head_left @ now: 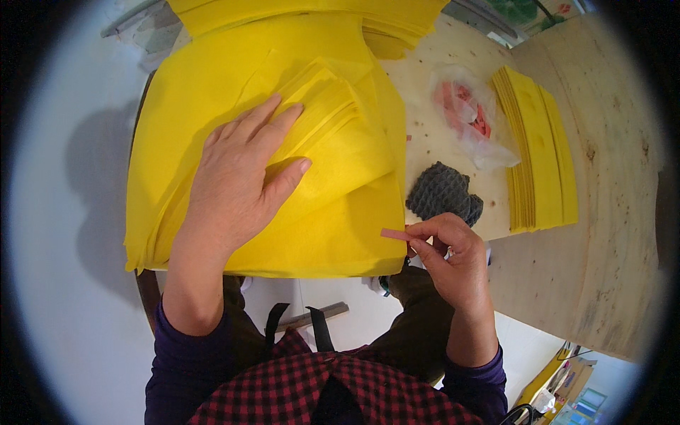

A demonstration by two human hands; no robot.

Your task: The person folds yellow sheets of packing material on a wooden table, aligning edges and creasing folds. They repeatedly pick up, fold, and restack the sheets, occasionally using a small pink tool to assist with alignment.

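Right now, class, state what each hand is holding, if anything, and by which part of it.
The right hand pinches a small pink strip by its right end; the left hand lies on yellow sheets, no grip visible.

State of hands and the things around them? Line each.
Left hand, spread on yellow fabric pile
Right hand, pinching pink strip
Pink strip, held, one end free
Yellow fabric pile, rumpled on top
Plastic bag, crumpled, holding red pieces
Dark grey cloth, bunched
Right yellow stack, layered
Far yellow stack, partly out of frame
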